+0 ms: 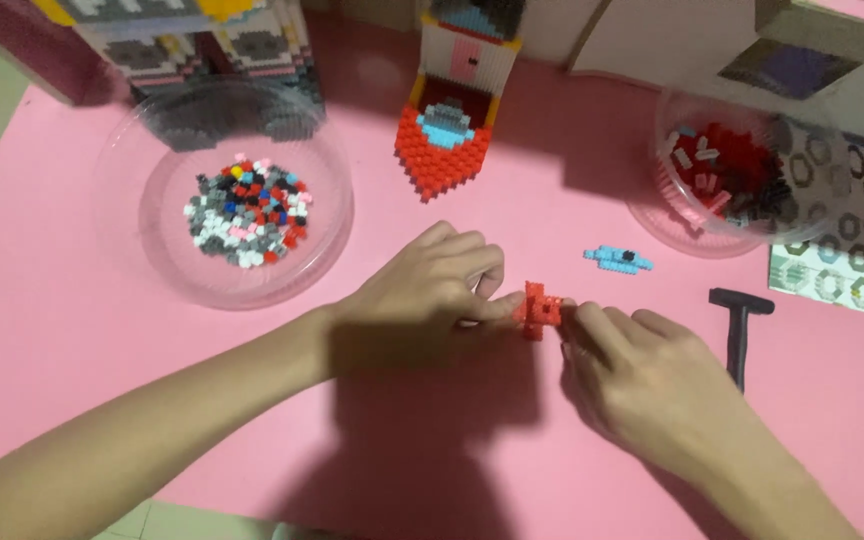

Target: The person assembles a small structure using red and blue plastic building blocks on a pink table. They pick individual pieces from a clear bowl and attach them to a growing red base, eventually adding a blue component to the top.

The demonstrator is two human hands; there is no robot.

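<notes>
Both my hands meet at the middle of the pink table (52, 330). Between their fingertips is a small red brick assembly (538, 309), held just above the table. My left hand (422, 300) pinches its left side with thumb and fingers. My right hand (642, 375) grips its right side with its fingertips. A small light-blue brick piece (618, 260) lies on the table just beyond my right hand.
A clear bowl (167, 250) of mixed small bricks stands at the left. Another clear bowl (697, 235) with red, black and white bricks stands at the right. A red and blue brick boat (445, 140) sits behind, a black tool (739, 325) at the right, and brick buildings at the back.
</notes>
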